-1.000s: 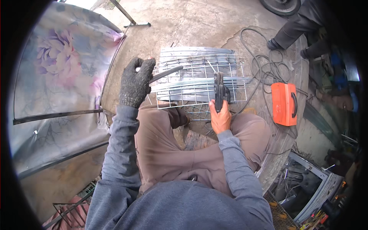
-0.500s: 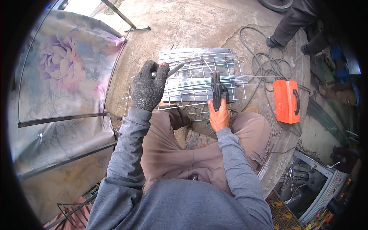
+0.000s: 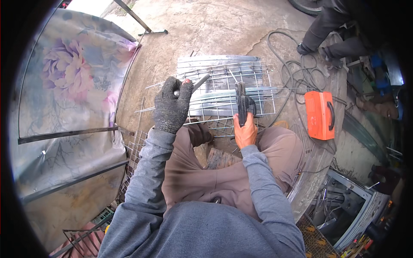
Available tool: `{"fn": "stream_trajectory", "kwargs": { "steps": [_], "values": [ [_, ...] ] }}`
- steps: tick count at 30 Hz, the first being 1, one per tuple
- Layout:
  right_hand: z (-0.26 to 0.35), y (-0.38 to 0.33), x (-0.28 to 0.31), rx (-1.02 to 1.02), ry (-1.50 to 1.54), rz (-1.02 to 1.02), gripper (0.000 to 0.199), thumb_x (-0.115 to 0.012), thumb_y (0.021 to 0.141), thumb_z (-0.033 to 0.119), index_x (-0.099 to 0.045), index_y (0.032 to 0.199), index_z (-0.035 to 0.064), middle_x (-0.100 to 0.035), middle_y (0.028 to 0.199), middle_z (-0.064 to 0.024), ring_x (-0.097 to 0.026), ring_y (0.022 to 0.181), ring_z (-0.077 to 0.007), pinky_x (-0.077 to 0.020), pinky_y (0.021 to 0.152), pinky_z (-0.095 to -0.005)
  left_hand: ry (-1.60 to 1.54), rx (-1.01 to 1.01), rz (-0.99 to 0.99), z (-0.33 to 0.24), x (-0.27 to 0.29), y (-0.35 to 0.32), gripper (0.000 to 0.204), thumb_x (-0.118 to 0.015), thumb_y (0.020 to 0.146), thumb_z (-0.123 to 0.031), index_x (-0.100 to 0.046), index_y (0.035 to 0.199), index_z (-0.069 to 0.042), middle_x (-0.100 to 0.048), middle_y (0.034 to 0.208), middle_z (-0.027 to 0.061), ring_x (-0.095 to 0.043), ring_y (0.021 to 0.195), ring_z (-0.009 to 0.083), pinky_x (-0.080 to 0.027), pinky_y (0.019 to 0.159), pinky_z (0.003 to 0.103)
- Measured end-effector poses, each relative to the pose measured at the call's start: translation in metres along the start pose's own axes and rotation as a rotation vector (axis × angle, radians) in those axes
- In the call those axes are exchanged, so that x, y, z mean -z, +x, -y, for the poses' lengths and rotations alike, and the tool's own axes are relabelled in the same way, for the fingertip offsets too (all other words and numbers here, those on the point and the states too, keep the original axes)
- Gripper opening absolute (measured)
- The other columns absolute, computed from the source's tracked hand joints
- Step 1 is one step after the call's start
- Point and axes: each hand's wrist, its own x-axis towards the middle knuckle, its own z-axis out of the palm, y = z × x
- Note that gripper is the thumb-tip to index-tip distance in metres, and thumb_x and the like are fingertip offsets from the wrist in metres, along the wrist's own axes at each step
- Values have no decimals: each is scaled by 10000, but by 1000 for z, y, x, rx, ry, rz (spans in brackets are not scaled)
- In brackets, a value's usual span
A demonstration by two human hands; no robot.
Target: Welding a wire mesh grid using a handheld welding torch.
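Grey metal rod (image 3: 198,81), short and round, sits clenched in the left hand (image 3: 172,107), which wears a dark knitted work glove; the rod's long axis runs on a slant, its free end pointing toward two o'clock, out over the near left corner of a welded wire mesh panel (image 3: 232,86). Fingers of that hand are curled tight around the rod's lower end. The bare right hand (image 3: 245,131) is wrapped around the handle of a black welding electrode holder (image 3: 242,103), whose body points toward twelve o'clock and lies over the mesh at the panel's near edge. The mesh rests on a grey metal sheet (image 3: 219,62) on the concrete ground (image 3: 215,26), directly ahead of the seated person's knees. An orange box-shaped welding machine (image 3: 319,114) stands at three o'clock from the mesh, with coiled black cables (image 3: 297,71) just beyond it. A flowered cloth screen (image 3: 64,81) in a metal frame fills the nine o'clock side.
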Motion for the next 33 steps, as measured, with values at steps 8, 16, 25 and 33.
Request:
{"fn": "stream_trajectory", "kwargs": {
  "steps": [8, 16, 25, 33],
  "values": [
    [0, 0, -4, -2, -38, -21, 334, -693, 939, 282, -541, 1112, 39, -675, 874, -267, -660, 800, -477, -506, 696, -529, -10, -37, -89, 4, 2, -7, 315, -666, 984, -336, -595, 878, -48, -635, 725, 147, -659, 657, 296, -503, 627, 414],
    [-3, 2, -5, -14, -23, -25, 333, -695, 937, 271, -543, 1120, 39, -674, 913, -277, -657, 827, -483, -507, 708, -531, -58, 14, -80, 11, -9, -9, 313, -677, 970, -335, -610, 865, -47, -640, 732, 150, -657, 668, 285, -504, 650, 420],
    [-6, 2, -5, 19, -56, -31, 345, -687, 943, 271, -542, 1138, 27, -677, 930, -275, -658, 839, -478, -509, 729, -528, -81, 54, -109, 6, 1, -10, 337, -678, 969, -364, -617, 860, -50, -643, 717, 146, -665, 677, 292, -505, 653, 419],
    [-2, 2, -4, -5, -50, -10, 347, -687, 943, 279, -542, 1131, 26, -676, 923, -280, -655, 836, -484, -509, 727, -530, -71, 28, -110, 24, -11, -10, 328, -669, 973, -360, -602, 866, -57, -628, 725, 157, -650, 669, 331, -495, 646, 440]
  ]
}}
